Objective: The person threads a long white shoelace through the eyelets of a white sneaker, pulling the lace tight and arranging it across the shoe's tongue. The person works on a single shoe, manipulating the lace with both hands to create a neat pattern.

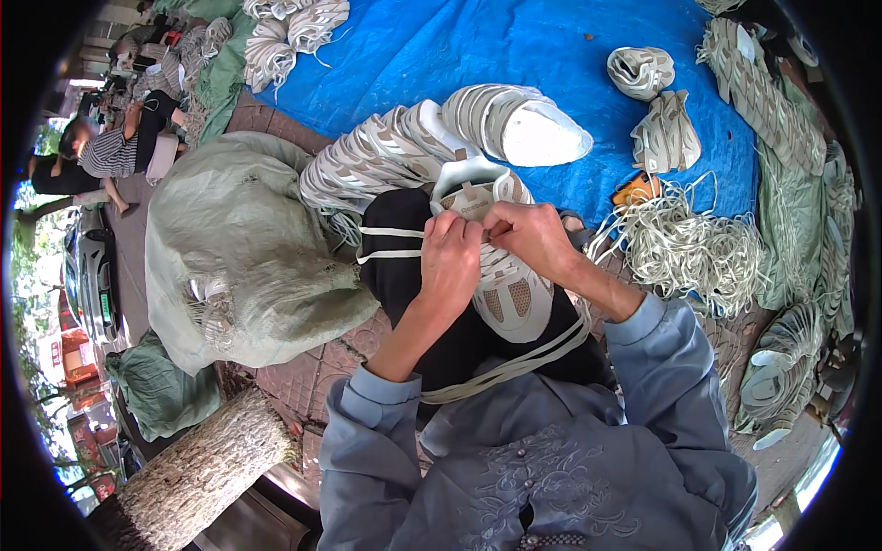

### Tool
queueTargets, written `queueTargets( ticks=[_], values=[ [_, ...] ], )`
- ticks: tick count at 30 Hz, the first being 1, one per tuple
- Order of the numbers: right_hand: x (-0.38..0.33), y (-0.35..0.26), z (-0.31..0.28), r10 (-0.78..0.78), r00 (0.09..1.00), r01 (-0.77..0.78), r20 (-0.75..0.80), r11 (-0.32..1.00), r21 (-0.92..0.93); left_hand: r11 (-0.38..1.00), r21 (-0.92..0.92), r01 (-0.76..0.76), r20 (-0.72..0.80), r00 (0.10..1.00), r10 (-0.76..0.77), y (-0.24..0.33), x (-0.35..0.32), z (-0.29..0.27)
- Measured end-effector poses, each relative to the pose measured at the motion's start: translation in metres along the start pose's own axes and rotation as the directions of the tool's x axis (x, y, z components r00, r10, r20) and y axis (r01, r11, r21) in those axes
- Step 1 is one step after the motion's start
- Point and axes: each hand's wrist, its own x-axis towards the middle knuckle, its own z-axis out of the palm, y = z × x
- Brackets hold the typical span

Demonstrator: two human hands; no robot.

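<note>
Across my dark-trousered lap lies a white and beige sneaker upper point(516, 308), its toe pointing toward me and its opening away. A flat off-white shoelace point(390, 243) leaves the left side in two strands, and long lace strands point(514, 370) also drape over my lap. Closed on the lace by the eyelets, my left hand point(450, 259) rests on the upper's left edge. My right hand point(531, 239) pinches at the lacing beside it, fingertips almost touching the left ones. The exact bit of lace between the fingertips is hidden.
Beyond my lap, nested shoe uppers point(395, 147) lie in a row on a blue tarp point(413, 46). A heap of loose laces point(698, 243) lies right, near more stacked uppers point(767, 101). Left are a bulging pale sack point(243, 248), a tree trunk point(207, 464) and a seated person point(119, 151).
</note>
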Motion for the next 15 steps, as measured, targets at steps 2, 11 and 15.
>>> queueTargets(
  ticks=[2,11,15],
  values=[
    [0.001,0.001,-0.001,0.026,0.999,-0.027,0.02,0.998,0.05,0.999,-0.036,-0.026,-0.008,1.0,0.026,0.002,-0.002,0.003],
    [-0.003,0.001,-0.007,0.118,0.986,-0.148,0.118,0.944,0.295,0.994,-0.104,0.023,-0.16,0.986,-0.04,0.015,-0.01,0.013],
    [0.004,0.004,-0.019,0.227,0.948,-0.3,0.225,0.873,0.384,0.987,-0.151,0.057,-0.2,0.976,-0.087,0.016,-0.013,0.006]
  ],
)
